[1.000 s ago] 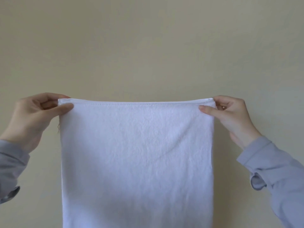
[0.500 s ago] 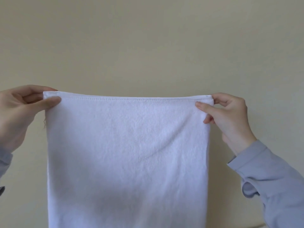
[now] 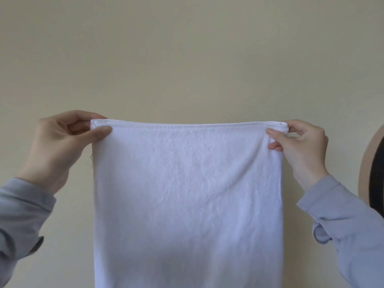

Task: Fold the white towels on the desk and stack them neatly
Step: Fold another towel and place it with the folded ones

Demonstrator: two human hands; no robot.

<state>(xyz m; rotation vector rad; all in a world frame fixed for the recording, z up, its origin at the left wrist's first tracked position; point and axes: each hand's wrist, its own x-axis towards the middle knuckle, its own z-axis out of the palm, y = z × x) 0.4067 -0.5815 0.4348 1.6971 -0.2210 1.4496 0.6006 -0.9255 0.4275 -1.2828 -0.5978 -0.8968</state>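
A white towel hangs in the air in front of a beige wall, its stitched top edge stretched level between both hands. My left hand pinches the top left corner between thumb and fingers. My right hand pinches the top right corner the same way. The towel's lower part runs out of the bottom of the view. The desk and any other towels are out of sight.
A plain beige wall fills the background. At the right edge a round object with a tan rim and dark inside shows partly. Grey sleeves cover both forearms.
The view has shifted, so the towel and both hands sit further right in the frame than half a second ago. The round object has come into sight at the right edge. Both pinches are unchanged.
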